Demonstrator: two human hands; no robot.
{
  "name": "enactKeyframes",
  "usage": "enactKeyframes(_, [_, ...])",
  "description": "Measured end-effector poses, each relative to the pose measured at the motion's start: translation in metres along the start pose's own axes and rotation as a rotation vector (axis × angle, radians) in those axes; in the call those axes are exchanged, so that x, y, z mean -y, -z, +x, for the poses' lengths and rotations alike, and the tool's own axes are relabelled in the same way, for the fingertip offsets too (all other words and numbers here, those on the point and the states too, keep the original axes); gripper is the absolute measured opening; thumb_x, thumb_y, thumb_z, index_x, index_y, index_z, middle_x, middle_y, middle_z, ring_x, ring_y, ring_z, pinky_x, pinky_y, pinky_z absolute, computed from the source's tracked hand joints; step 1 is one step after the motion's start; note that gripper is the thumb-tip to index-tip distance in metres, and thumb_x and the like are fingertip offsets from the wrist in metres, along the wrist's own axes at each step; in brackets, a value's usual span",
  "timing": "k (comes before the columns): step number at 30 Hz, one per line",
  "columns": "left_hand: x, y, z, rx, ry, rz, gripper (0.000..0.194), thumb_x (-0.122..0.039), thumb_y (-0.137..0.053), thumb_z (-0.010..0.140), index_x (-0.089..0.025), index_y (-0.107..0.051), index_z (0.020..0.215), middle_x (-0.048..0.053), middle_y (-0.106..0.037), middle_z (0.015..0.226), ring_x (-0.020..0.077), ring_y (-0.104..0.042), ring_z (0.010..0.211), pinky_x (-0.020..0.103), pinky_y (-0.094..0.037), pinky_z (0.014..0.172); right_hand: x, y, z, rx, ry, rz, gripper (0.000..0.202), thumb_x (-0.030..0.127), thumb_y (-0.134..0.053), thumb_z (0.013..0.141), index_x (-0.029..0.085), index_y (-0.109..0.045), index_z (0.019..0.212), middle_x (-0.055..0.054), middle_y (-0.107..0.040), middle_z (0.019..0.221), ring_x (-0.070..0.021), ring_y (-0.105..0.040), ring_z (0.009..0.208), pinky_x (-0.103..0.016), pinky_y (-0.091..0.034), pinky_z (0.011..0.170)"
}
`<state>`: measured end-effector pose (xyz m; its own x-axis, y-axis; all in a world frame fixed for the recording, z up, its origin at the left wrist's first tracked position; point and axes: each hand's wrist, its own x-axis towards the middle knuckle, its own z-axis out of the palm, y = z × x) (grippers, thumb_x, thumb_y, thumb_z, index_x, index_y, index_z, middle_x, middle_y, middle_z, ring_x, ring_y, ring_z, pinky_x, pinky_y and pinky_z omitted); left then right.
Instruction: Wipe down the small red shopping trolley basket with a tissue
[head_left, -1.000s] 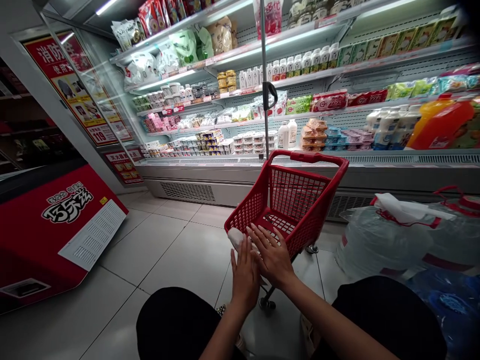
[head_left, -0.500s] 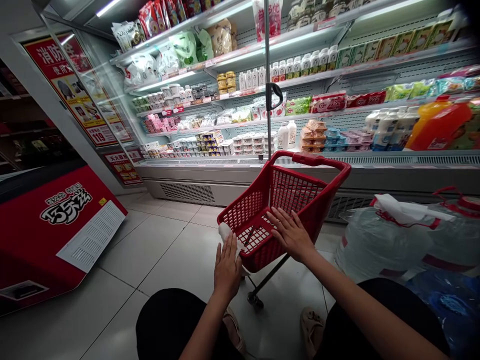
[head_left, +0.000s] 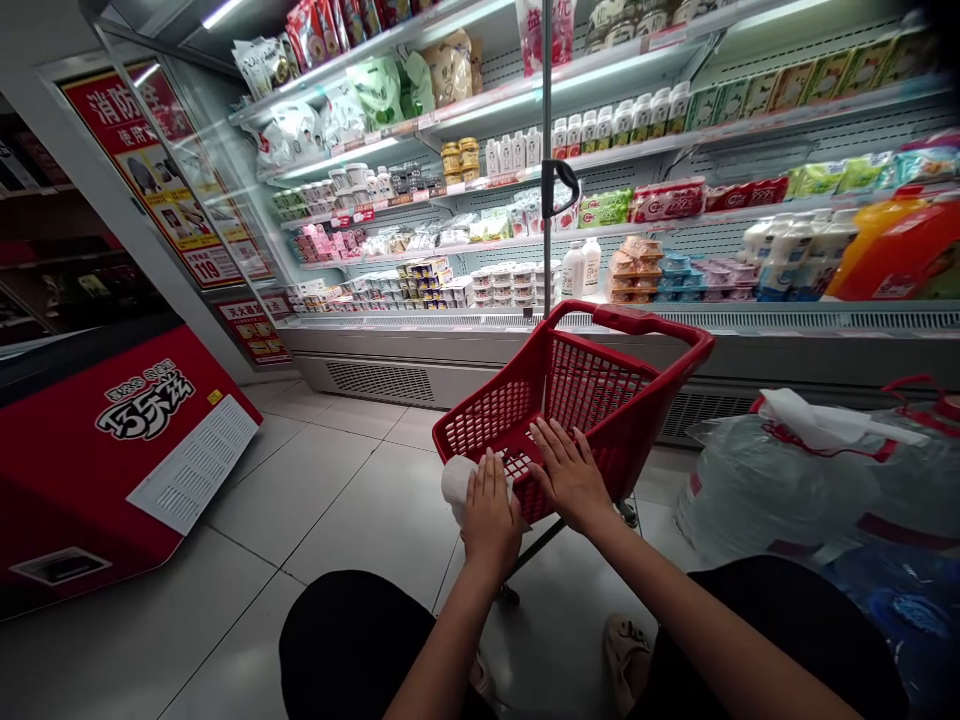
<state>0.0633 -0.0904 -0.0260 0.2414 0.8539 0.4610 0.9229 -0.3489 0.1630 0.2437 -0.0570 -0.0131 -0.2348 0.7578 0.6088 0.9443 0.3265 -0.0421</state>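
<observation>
A red plastic shopping cart (head_left: 600, 385) stands tilted in front of me, its basket toward my hands. My left hand (head_left: 491, 520) lies flat over a white cloth (head_left: 457, 485) at the basket's near left rim, fingers stretched out. Beside it, my right hand (head_left: 571, 480) rests at the near right rim, with its fingers extended and slightly apart and nothing held in it. Part of the basket floor is hidden behind both hands.
Behind the cart runs a refrigerated display (head_left: 375, 345) full of dairy goods and drinks. A red freezer chest (head_left: 60, 480) stands at the left. Large wrapped water bottles (head_left: 772, 490) sit at the right. A vertical door edge with a black handle (head_left: 559, 188) rises behind the cart.
My left hand has moved right and a little up along the rim with the white cloth, closer to my right hand. My right hand has shifted slightly left. The basket has turned a little.
</observation>
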Motion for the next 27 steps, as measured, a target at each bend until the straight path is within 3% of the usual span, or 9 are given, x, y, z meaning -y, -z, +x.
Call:
enactKeyframes(3, [-0.013, -0.003, 0.018, 0.012, -0.013, 0.045, 0.064, -0.021, -0.038, 0.102, -0.007, -0.026, 0.163, 0.018, -0.032, 0.168, 0.0258, -0.031, 0.157, 0.047, -0.034, 0.127, 0.001, -0.002, 0.0, -0.003, 0.008, 0.001, 0.07, 0.044, -0.034, 0.109, 0.026, 0.003, 0.167, -0.005, -0.027, 0.171, -0.026, -0.025, 0.158, -0.053, -0.013, 0.128])
enactKeyframes(6, [-0.016, 0.001, 0.014, -0.023, -0.071, 0.088, 0.069, -0.02, -0.041, 0.1, -0.006, -0.021, 0.164, 0.018, -0.027, 0.17, 0.0268, -0.027, 0.158, 0.048, -0.032, 0.127, -0.002, 0.0, -0.001, 0.007, 0.022, 0.009, 0.071, 0.046, -0.035, 0.109, 0.028, 0.002, 0.167, -0.004, -0.025, 0.172, -0.0252, -0.026, 0.157, -0.052, -0.014, 0.128])
enactKeyframes(12, [0.013, 0.024, -0.044, -0.019, -0.168, 0.142, 0.08, -0.013, -0.044, 0.098, -0.017, -0.007, 0.168, 0.011, -0.019, 0.174, 0.0242, -0.018, 0.161, 0.048, -0.025, 0.129, -0.006, 0.008, -0.006, 0.015, 0.037, 0.034, 0.071, 0.048, -0.035, 0.11, 0.029, 0.002, 0.167, -0.002, -0.024, 0.172, -0.0218, -0.025, 0.158, -0.049, -0.012, 0.129])
enactKeyframes(16, [0.025, 0.024, -0.074, -0.04, -0.032, 0.132, 0.079, -0.007, -0.036, 0.099, -0.027, -0.006, 0.168, 0.007, -0.026, 0.172, 0.0242, -0.019, 0.161, 0.061, -0.011, 0.13, -0.001, 0.008, -0.006, 0.012, 0.035, 0.044, 0.071, 0.047, -0.035, 0.11, 0.029, 0.003, 0.167, -0.003, -0.024, 0.172, -0.0223, -0.025, 0.158, -0.051, -0.012, 0.129])
enactKeyframes(20, [0.02, 0.018, -0.081, -0.052, 0.084, 0.04, 0.076, -0.009, -0.035, 0.102, -0.03, -0.006, 0.168, 0.006, -0.02, 0.174, 0.025, -0.017, 0.161, 0.059, -0.028, 0.126, 0.005, 0.006, -0.005, 0.014, 0.034, 0.045, 0.072, 0.047, -0.035, 0.11, 0.028, 0.003, 0.167, -0.003, -0.025, 0.172, -0.023, -0.025, 0.158, -0.052, -0.011, 0.129])
enactKeyframes(27, [0.011, 0.021, -0.078, -0.045, 0.062, -0.071, 0.079, -0.008, -0.04, 0.1, -0.032, -0.008, 0.168, 0.008, -0.007, 0.176, 0.0298, -0.021, 0.16, 0.055, -0.04, 0.122, 0.006, 0.008, -0.007, 0.013, 0.027, 0.045, 0.071, 0.048, -0.034, 0.11, 0.028, 0.003, 0.167, -0.003, -0.025, 0.172, -0.0234, -0.026, 0.157, -0.052, -0.01, 0.13])
